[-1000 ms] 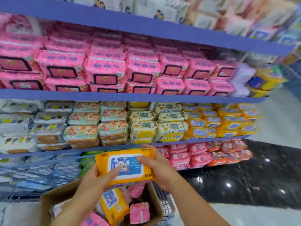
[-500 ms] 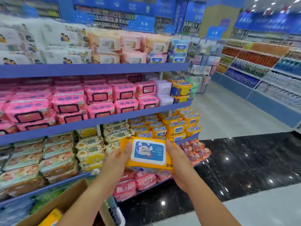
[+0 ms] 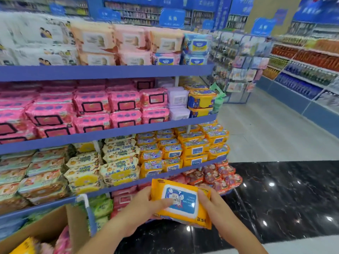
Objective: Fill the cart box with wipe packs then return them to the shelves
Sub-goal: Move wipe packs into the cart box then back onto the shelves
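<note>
left hand (image 3: 146, 204): comes in from 7 o'clock, forearm angled up, fingers wrapped on the left end of the orange wipe pack (image 3: 180, 204), thumb lying across its blue label.
right hand (image 3: 213, 206): comes in from 5 o'clock, fingers clamped on the pack's right end, thumb on top.
orange wipe pack: low centre, about 6 o'clock, held in the air in front of the shelves (image 3: 110, 134), tilted down to the right, label up.
matching orange packs (image 3: 194, 149): on the shelf at about 12 o'clock of the held pack.
change vs 0.5 s ago: both hands sit lower in view, pack more tilted; left thumb now over the label; shelf bay more central.
cart box (image 3: 47, 226): at 8 o'clock, cut off by the bottom edge; only a few pack corners inside show.
hard to read: price sticker on the label blurred; underside fingers hidden.
</note>
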`<action>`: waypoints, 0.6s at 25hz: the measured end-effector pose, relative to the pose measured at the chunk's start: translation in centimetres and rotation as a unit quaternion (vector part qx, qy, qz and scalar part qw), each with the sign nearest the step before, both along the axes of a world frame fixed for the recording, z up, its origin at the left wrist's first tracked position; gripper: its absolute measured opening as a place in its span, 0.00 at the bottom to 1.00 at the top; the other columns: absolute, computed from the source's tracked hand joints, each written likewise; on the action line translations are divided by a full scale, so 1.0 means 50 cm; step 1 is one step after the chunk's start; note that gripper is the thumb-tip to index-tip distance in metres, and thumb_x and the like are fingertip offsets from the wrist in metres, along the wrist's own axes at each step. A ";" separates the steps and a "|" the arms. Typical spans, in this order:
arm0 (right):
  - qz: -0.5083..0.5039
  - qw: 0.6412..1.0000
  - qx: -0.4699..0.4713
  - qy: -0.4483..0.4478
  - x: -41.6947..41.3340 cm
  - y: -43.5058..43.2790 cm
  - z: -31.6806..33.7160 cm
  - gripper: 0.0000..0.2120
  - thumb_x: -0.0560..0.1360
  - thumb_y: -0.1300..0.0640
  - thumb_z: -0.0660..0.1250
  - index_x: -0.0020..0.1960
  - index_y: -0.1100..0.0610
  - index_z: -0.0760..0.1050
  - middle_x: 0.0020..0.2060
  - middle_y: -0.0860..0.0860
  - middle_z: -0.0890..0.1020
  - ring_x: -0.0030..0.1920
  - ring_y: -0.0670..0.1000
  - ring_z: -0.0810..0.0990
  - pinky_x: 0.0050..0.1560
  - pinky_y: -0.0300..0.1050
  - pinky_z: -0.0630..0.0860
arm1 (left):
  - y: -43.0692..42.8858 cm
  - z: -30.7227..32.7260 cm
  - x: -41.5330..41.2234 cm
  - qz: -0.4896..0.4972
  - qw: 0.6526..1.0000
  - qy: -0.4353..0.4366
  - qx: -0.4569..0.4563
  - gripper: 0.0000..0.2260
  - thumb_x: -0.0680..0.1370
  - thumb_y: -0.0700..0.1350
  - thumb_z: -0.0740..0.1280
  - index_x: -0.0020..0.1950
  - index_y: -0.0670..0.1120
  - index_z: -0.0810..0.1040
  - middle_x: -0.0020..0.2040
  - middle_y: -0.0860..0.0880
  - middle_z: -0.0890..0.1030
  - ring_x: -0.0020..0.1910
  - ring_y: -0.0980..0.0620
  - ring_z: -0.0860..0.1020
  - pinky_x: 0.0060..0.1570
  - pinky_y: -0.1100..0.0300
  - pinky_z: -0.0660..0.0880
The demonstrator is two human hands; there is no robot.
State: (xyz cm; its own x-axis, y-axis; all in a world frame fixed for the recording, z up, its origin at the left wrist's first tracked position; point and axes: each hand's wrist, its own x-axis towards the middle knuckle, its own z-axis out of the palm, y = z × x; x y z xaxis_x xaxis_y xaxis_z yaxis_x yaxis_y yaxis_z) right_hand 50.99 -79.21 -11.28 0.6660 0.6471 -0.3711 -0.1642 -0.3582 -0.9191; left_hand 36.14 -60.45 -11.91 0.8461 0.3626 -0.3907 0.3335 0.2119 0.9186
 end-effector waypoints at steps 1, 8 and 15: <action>0.019 1.000 -0.020 -0.015 0.049 0.011 -0.020 0.21 0.74 0.36 0.64 0.63 0.44 0.72 0.53 0.45 0.86 0.49 0.46 0.87 0.55 0.52 0.83 | 0.017 -0.034 0.048 0.007 1.000 0.010 -0.008 0.27 0.68 0.50 0.81 0.63 0.44 0.79 0.54 0.49 0.88 0.53 0.47 0.86 0.58 0.46 0.81; -0.017 0.983 0.024 0.181 0.420 0.168 -0.160 0.24 0.73 0.50 0.70 0.66 0.59 0.76 0.58 0.58 0.85 0.57 0.60 0.84 0.56 0.61 0.81 | 0.159 -0.173 0.442 0.193 0.965 -0.013 -0.175 0.24 0.68 0.54 0.78 0.58 0.43 0.79 0.44 0.48 0.88 0.43 0.49 0.83 0.47 0.54 0.77; 0.078 0.975 0.018 0.210 0.574 0.264 -0.212 0.25 0.72 0.51 0.76 0.67 0.51 0.75 0.62 0.52 0.83 0.62 0.53 0.82 0.65 0.58 0.77 | 0.167 -0.172 0.632 0.151 0.967 0.014 -0.205 0.29 0.73 0.38 0.77 0.68 0.60 0.71 0.60 0.46 0.86 0.58 0.42 0.84 0.62 0.38 0.78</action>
State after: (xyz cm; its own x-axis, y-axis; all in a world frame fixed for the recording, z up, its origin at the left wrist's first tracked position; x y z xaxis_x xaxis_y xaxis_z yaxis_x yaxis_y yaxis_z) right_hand 79.67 -66.04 -21.88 0.3534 0.7456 -0.5650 -0.4741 -0.3778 -0.7952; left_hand 67.75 -52.10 -20.50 0.7127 0.4011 -0.5755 0.2225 0.6487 0.7278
